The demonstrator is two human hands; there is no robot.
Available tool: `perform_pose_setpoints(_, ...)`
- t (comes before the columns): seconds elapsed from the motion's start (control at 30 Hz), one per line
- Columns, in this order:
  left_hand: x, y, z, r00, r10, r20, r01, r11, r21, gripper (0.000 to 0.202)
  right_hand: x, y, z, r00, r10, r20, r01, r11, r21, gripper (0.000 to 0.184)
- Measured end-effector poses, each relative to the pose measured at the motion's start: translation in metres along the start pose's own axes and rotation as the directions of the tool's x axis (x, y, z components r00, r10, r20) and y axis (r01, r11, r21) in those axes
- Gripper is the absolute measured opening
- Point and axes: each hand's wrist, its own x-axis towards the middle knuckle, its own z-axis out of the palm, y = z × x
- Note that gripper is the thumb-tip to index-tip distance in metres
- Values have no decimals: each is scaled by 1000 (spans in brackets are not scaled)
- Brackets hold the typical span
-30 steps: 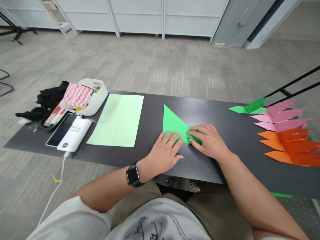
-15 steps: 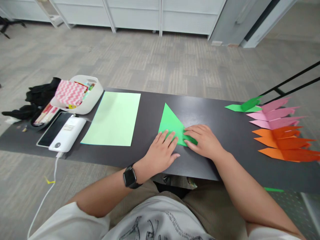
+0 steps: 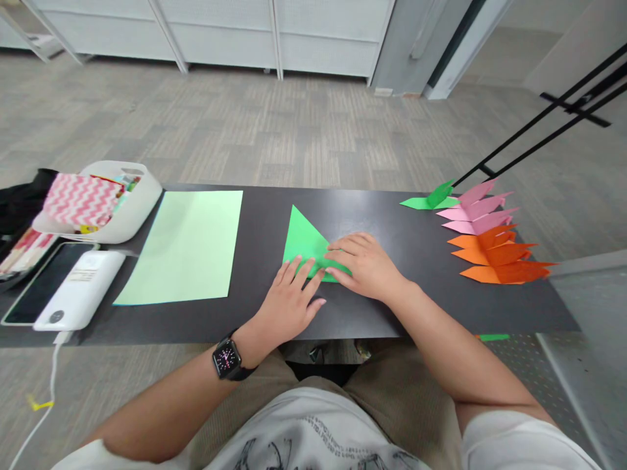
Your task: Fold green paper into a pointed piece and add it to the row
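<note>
A green sheet of paper (image 3: 300, 236), folded to a triangle with its point away from me, lies on the dark table. My left hand (image 3: 289, 299) rests flat on its lower left part, fingers spread, with a black smartwatch on the wrist. At the right corner, the thumb and fingers of my right hand (image 3: 365, 266) close around a flap of the same paper. Green shows between them. The fingers cover part of the lower edge, so the folds there are partly hidden.
A stack of pale green paper (image 3: 189, 245) lies to the left. Beyond it are a white power bank (image 3: 81, 290) with a cable, a phone (image 3: 36, 284) and a white basket (image 3: 134, 212). Folded paper shapes in green (image 3: 416, 203), pink (image 3: 467, 212) and orange (image 3: 494, 254) line the right end.
The camera view has turned to the right, so everything on the table sits further left. My right hand has come slightly in over the paper's right corner; the left hand stays on the paper.
</note>
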Motion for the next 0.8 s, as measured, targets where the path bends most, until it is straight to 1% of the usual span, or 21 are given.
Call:
perform_pose_setpoints(0.1,-1,0,3,999,9,-31,-9,1000,-8,54,17,-19,-15,999,-42,-20,42,999,-6,21)
perform_pose_setpoints(0.17,-1,-1,5,998,10,-55,-11,1000,-21,51,27,-29,-21,998,-56,-22,56,998,-16,21)
perform_pose_setpoints(0.3,-3,-3,10,997,20,-81,-24,999,-45,44,38,-43,-26,994,-103,-39,102,994,-42,21)
perform_pose_setpoints(0.43,-4,-3,11,994,25,-105,-29,999,-29,40,39,-50,-27,988,-146,-54,144,988,-53,22)
perform_pose_setpoints(0.5,-3,-3,10,994,30,-106,-32,999,-16,42,38,-47,-25,986,-155,-57,153,987,-52,22)
perform_pose_setpoints(0.57,-2,-2,7,996,27,-89,-27,1000,-6,47,37,-37,-19,990,-128,-60,125,991,-50,22)
perform_pose_setpoints(0.7,0,0,1,999,2,-44,-2,1000,1,55,35,-4,4,1000,9,-13,-10,999,-42,22)
perform_pose_setpoints(0.73,0,1,0,999,-2,-35,2,1000,0,55,35,4,10,1000,23,10,-23,999,-26,23)
perform_pose_setpoints(0.8,0,1,-1,1000,-8,-20,8,1000,-1,57,35,14,22,999,11,47,-11,1000,9,27)
